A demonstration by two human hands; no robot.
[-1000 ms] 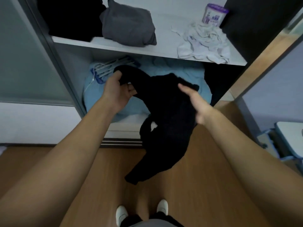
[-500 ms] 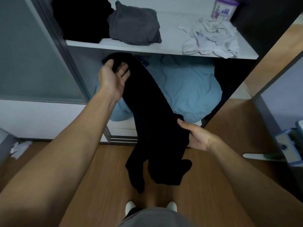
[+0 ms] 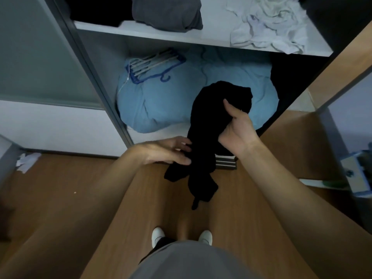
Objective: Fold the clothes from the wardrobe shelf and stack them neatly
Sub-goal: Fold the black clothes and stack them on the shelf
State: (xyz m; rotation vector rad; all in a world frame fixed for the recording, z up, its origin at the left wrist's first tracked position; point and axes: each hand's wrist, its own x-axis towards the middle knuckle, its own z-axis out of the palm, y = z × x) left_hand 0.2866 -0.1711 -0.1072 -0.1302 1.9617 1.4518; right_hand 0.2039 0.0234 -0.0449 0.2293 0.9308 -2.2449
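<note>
Right hand (image 3: pixel 237 135) grips the bunched top of the black garment (image 3: pixel 207 121), which hangs limp between the hands, while the left hand (image 3: pixel 169 151) touches its side with straight fingers; soft and light, it looks best held by its edges.

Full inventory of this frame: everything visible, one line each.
black garment: 1, black, held before the wardrobe
folded garment: 1, grey, shelf, middle
dark clothes: pile, black, shelf, left
crumpled clothes: pile, white, shelf, right
bedding bundle: 1, light blue, compartment below the shelf
hangers: several, blue and white, on the bedding bundle
crumpled scrap: 1, white, floor, left
shoes: 2, white, floor
left hand: touches the garment's lower part
right hand: grips its upper part
</note>
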